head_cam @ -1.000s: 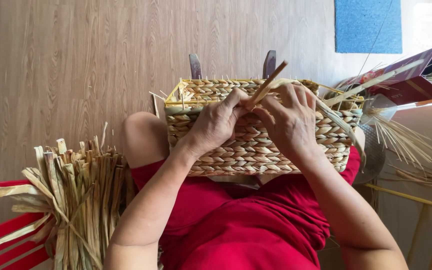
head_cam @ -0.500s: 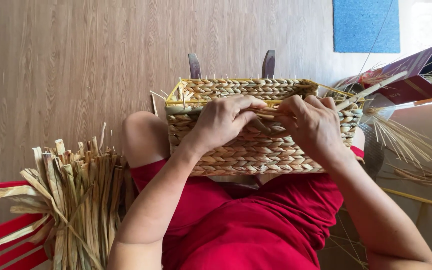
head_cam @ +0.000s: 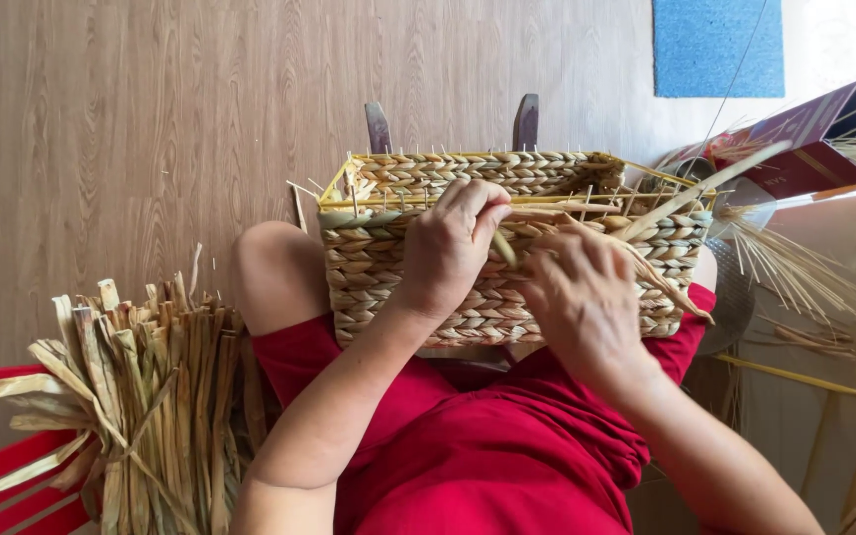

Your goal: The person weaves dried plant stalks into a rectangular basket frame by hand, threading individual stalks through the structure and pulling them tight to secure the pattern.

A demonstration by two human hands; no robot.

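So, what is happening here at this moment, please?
A person sitting in red clothes weaves a rectangular basket that rests on their lap. The left hand presses on the front wall near the rim, and the right hand pulls a dried plant strand across that wall. The upper rows near the yellow frame look unfinished. A bundle of dried strands lies at the person's left side, on a wooden floor.

I am looking at a home craft space on a wood-look floor (head_cam: 131, 119): a bundle of dried reeds (head_cam: 151, 386), loose straw (head_cam: 804, 267) and a half-woven basket (head_cam: 507, 248) on a lap.
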